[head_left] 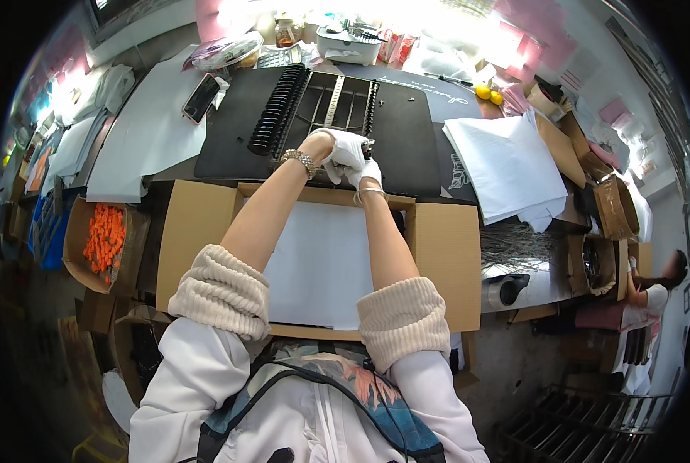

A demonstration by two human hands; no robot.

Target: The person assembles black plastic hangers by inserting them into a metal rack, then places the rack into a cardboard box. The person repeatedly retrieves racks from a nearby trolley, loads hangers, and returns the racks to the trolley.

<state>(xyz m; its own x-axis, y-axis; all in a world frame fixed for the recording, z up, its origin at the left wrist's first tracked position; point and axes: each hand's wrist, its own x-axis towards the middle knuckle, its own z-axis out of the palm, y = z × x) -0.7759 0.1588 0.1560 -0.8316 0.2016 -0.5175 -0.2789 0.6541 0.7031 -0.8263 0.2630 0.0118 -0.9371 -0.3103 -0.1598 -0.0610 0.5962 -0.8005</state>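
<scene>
A black rack (279, 108) lies on the dark surface (410, 147), thickly ridged at left, finely at right, thin-barred between; a pale strip (334, 99) runs along its middle; the white-gloved left hand (345, 151) and right hand (366, 174) curl together at its near end; what either grip holds, I cannot tell.

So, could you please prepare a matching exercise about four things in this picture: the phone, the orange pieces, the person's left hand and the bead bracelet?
Column one:
1. Phone
2. Orange pieces
3. Left hand
4. Bead bracelet

Column two:
A. Around the left wrist
B. In an open cardboard box
C. Black, with a pinkish edge
D. In a white glove

Right pairs: 1-C, 2-B, 3-D, 4-A.
</scene>
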